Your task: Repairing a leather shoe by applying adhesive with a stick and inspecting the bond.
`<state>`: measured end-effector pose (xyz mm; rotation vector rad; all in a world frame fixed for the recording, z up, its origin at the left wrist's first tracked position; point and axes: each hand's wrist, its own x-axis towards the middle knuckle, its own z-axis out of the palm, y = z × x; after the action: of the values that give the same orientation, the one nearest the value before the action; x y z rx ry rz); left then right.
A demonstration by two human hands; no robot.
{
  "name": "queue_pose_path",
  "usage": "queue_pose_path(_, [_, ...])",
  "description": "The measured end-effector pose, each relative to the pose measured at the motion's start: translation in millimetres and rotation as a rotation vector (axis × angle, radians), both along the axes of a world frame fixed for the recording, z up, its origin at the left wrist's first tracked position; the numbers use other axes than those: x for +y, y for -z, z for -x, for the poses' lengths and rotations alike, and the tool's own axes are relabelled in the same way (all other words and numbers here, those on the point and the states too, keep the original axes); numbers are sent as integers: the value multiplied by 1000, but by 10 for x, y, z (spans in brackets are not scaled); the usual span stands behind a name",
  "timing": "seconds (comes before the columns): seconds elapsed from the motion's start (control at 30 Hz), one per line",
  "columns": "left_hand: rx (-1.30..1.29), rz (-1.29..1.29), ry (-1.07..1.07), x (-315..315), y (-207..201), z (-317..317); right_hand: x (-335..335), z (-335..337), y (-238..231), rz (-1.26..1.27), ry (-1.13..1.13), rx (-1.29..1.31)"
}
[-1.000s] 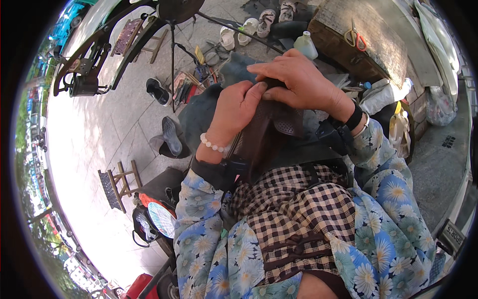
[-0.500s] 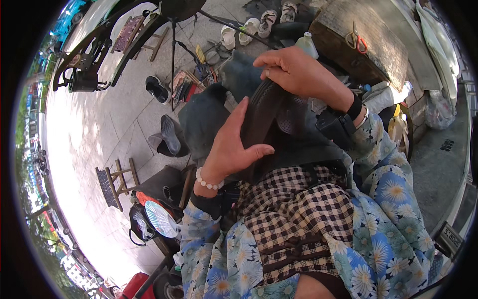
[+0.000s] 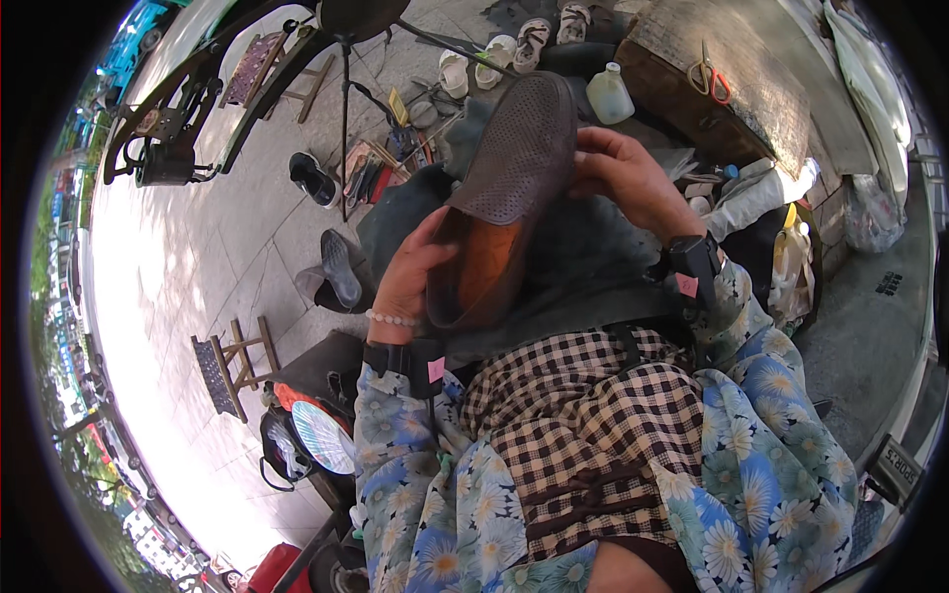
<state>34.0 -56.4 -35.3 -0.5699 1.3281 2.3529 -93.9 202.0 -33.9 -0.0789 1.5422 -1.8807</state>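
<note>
A brown slip-on shoe (image 3: 514, 163) with a perforated upper and an orange-brown insole is held up over my lap, toe pointing away from me. My left hand (image 3: 410, 277) grips the left side near the heel, its thumb at the opening's edge. Curled against the right side of the toe half is my right hand (image 3: 628, 178), its fingertips partly hidden behind the sole edge. Beneath the shoe, a dark cloth (image 3: 583, 287) lies across my knees, over a checked apron (image 3: 593, 415).
A black iron machine (image 3: 188, 109) stands at the far left. Beyond my lap are a plastic bottle (image 3: 610, 94), several light shoes and a heap of tools (image 3: 386, 163). Orange-handled scissors (image 3: 709, 79) lie on a wooden box (image 3: 736, 119) at the right. A small stool (image 3: 232, 366) is at the left.
The shoe has turned over, from sole side showing to upper and opening showing. My left hand, earlier spread beside it, now grips the heel end; my right hand has moved to its right side.
</note>
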Motion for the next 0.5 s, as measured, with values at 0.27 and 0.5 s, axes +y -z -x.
queue_pose_path(0.27, [60,-437,86,36,232,-40,-438,-210,-235,269,-81,85])
queue_pose_path(0.5, [79,-467,56,61,212,-87,-563,-316,-189,289,-13,152])
